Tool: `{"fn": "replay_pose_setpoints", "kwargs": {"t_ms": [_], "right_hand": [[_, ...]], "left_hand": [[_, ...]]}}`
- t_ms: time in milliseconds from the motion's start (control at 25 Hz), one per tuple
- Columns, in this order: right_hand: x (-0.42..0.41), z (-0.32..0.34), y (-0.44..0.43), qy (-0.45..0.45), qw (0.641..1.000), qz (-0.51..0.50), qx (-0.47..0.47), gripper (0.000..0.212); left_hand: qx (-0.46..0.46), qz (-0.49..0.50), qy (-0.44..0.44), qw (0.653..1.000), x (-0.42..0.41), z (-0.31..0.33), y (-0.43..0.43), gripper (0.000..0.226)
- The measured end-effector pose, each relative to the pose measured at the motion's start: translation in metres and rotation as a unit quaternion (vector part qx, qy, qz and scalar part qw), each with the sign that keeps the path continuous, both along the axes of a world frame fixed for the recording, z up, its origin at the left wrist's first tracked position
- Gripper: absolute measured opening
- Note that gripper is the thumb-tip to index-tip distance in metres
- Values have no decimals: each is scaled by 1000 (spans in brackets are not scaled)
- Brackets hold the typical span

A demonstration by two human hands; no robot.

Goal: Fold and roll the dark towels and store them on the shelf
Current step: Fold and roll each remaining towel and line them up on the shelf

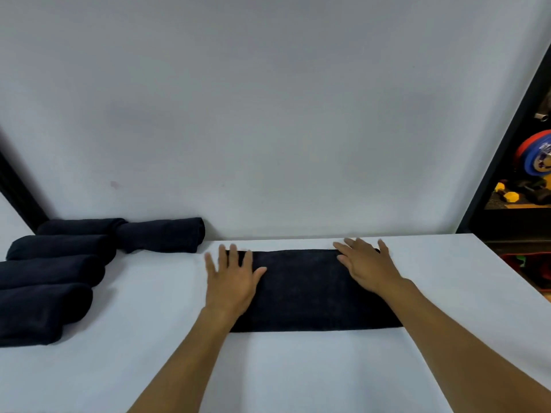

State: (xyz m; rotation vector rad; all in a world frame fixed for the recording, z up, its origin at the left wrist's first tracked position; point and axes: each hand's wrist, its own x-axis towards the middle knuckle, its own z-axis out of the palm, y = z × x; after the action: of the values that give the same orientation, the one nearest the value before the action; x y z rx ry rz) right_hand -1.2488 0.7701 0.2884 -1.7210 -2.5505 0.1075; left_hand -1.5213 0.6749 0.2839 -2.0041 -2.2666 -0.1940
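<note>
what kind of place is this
Probably a gym's towel area: coloured weight plates and dumbbells sit at right, and rolled dark towels lie on the white surface.

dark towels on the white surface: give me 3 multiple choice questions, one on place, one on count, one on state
1. Where do the rolled towels lie relative to the flat towel?
A. to its left B. to its right C. on top of it
2. How many rolled towels are there?
A. two B. five C. eight
3. How do the left hand and right hand meet the flat towel?
A. both pinch a corner B. both rest flat on it, fingers straight C. neither touches it

Answers: 1 A, the rolls sit at the left of the white surface; 2 B, three side by side plus two behind; 3 B, both palms lie on the cloth.
</note>
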Motion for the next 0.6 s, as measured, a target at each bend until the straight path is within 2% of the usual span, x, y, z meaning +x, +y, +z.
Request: {"fn": "replay_pose_setpoints", "kwargs": {"t_ms": [40,120,160,200,240,320,400,440,520,600], "right_hand": [[-6,0,-3,10,999,32,25,45],[-13,1,-13,83,995,54,21,39],[-9,3,-18,113,993,36,16,33],[-3,6,-20,121,992,12,21,28],[4,9,-23,103,994,-14,29,24],[17,21,-36,66,996,-58,3,19],[13,33,-55,67,991,-88,-71,22],[7,35,-67,60,989,-88,-106,27],[-8,30,-90,50,986,-75,-140,40],[-16,27,-110,61,985,-71,-142,48]], "left_hand": [[45,-73,-4,996,13,3,-5,76],[6,-252,-58,966,44,0,-20,73],[-41,-294,-58,953,52,-2,-30,72],[-56,-297,-42,952,49,-5,-34,69],[-26,-282,-32,958,39,-11,-31,64],[32,-147,-19,988,15,-14,-21,54],[16,-18,-59,998,-5,-10,-16,41],[-8,9,-99,995,-10,-8,-15,39],[4,5,-162,987,-4,-8,-21,47],[-9,-8,-142,990,8,-6,-35,56]]}}
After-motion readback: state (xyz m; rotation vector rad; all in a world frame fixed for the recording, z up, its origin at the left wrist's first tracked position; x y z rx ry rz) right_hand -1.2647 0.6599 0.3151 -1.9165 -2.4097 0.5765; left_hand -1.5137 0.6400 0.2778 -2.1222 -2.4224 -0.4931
